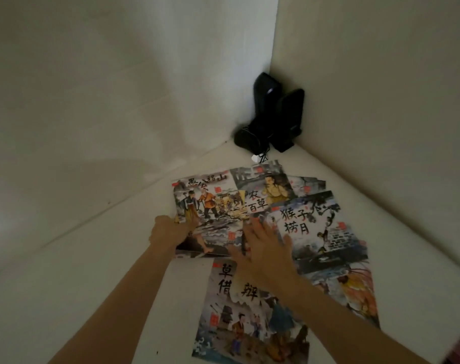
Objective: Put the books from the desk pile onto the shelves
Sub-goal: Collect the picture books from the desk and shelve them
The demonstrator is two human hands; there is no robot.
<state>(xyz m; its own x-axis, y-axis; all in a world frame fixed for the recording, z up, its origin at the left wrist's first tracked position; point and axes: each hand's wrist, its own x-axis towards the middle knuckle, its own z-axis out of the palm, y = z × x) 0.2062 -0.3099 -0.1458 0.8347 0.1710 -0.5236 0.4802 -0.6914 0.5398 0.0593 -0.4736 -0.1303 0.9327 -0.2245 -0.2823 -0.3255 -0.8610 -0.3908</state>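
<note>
Though overlapped, seven books [310,227] (two hands [171,232] [263,248])

Dim white corner walls [144,74], black speakers [273,119]

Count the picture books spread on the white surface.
At least 6, overlapping, and more may be hidden: far-left book, far-middle book, one peeking behind, monkey-cover book, near book, orange-cover book at right.
</note>
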